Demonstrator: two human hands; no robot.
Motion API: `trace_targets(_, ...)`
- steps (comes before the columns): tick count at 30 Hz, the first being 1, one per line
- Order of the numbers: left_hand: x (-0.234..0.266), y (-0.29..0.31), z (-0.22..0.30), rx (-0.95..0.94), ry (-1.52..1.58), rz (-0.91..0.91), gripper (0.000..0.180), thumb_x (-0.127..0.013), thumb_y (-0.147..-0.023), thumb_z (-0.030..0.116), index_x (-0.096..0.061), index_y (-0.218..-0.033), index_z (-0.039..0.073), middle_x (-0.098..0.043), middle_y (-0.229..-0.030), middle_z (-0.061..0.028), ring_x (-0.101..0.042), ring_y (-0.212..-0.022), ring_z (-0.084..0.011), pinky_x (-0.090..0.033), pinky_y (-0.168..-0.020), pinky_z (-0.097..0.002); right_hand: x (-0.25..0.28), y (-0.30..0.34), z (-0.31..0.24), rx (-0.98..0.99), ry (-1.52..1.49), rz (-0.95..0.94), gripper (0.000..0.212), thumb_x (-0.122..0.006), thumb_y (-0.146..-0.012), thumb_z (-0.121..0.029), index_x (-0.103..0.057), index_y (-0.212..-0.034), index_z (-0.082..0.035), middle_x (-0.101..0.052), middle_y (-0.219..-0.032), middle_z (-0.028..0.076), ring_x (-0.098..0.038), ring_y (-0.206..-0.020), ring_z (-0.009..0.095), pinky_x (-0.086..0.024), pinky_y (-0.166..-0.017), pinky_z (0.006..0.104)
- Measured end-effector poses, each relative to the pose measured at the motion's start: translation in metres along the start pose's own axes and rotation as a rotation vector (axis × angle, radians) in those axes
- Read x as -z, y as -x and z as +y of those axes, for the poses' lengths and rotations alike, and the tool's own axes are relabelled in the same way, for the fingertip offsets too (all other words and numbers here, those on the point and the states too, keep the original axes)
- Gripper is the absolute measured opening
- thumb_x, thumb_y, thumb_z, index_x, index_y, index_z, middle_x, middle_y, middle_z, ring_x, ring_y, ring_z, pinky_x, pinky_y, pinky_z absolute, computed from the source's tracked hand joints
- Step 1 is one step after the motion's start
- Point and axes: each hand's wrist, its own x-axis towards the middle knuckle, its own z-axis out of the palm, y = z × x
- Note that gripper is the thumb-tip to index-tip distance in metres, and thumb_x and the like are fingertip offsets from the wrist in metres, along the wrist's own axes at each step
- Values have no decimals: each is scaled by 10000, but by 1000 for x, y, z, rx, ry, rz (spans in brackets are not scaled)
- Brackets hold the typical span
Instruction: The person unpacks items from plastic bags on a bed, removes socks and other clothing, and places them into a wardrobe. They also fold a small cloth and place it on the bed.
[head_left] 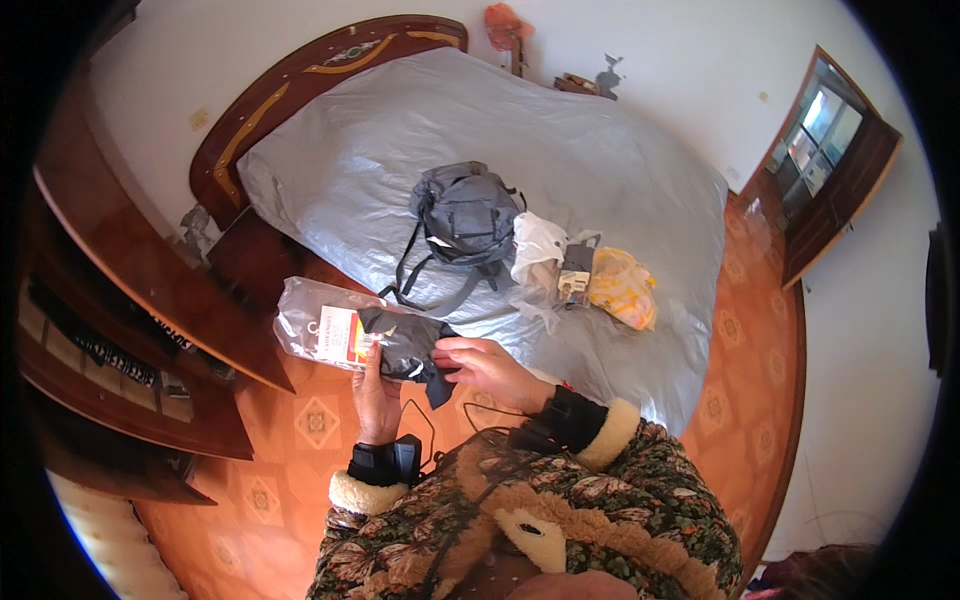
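Note:
My left hand is closed round the lower edge of a clear plastic bag, thumb in front. A white and orange-red printed card with a hanger hole shows at the bag's left part. Dark folded cloth lies over the bag's right part, one corner hanging down; I cannot tell how much of it is inside. My right hand grips the right edge of this cloth between bent fingers and thumb. Both hands are in front of me, above the tiled floor near the bed's edge.
A bed under a grey plastic sheet bears a dark backpack, a white plastic bag, a dark labelled pack and a yellow-patterned bag. Wooden cabinet doors stand open at left. A doorway mirror-like panel is at right.

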Motion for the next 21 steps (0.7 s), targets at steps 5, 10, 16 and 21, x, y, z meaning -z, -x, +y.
trace_targets(5,-18,-7,-22,93,-11,-63,346,-502,-1001,240,-475,-1313,91,-564,-1249,-38,-573,-1096,-169,-507,-889,-336,24,-18,13,-104,-508,-82,442,-450,-989,-257,-431,-1350,-3,-447,-1414,103,-362,-1353,195,-268,-1123,334)
trace_targets(10,-37,-34,-41,147,-20,-47,393,-491,-1006,269,-426,-1355,101,-519,-1308,-47,-544,-1145,-176,-482,-938,-350,56,-26,-2,10,-607,-162,482,-363,-1003,-242,-350,-1399,31,-385,-1464,132,-332,-1373,229,-228,-1151,362)
trace_targets(16,-71,-76,-68,92,-27,-32,382,-495,-1002,289,-467,-1315,71,-576,-1232,-60,-591,-1069,-184,-505,-903,-352,122,-27,-26,52,-361,-59,387,-404,-1009,-131,-405,-1353,44,-454,-1398,155,-409,-1327,267,-346,-1094,380)
trace_targets(21,-95,-99,-126,353,-165,-73,297,-521,-992,262,-526,-1244,106,-600,-1176,-38,-608,-1022,-160,-534,-823,-334,176,-45,-31,234,-18,-131,410,-446,-969,-67,-382,-1366,19,-461,-1376,128,-429,-1304,203,-316,-1113,330)
